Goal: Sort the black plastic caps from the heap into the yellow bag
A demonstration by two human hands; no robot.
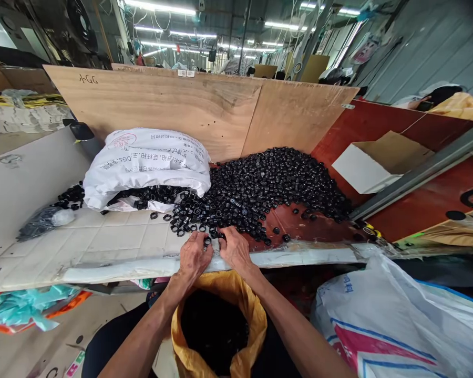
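Observation:
My left hand (194,255) is closed at the front of the bench, its thumb and fingers pinching a small black plastic ring (207,241). Close beside it, my right hand (235,249) curls its fingertips round another small black part, mostly hidden, so its exact form is unclear. Just beyond both hands spreads a large heap of black plastic pieces (276,176), with open rings along its near left edge. Below my wrists, an open yellow sack (258,320) stands between my legs, its inside dark with black contents.
A white woven bag (153,157) lies on the bench, spilling black rings. Wooden boards (173,100) wall the back. At the right are an open carton (358,167), a slanting metal bar (421,170) and a large white sack (402,310). A small plastic bag (39,223) lies left.

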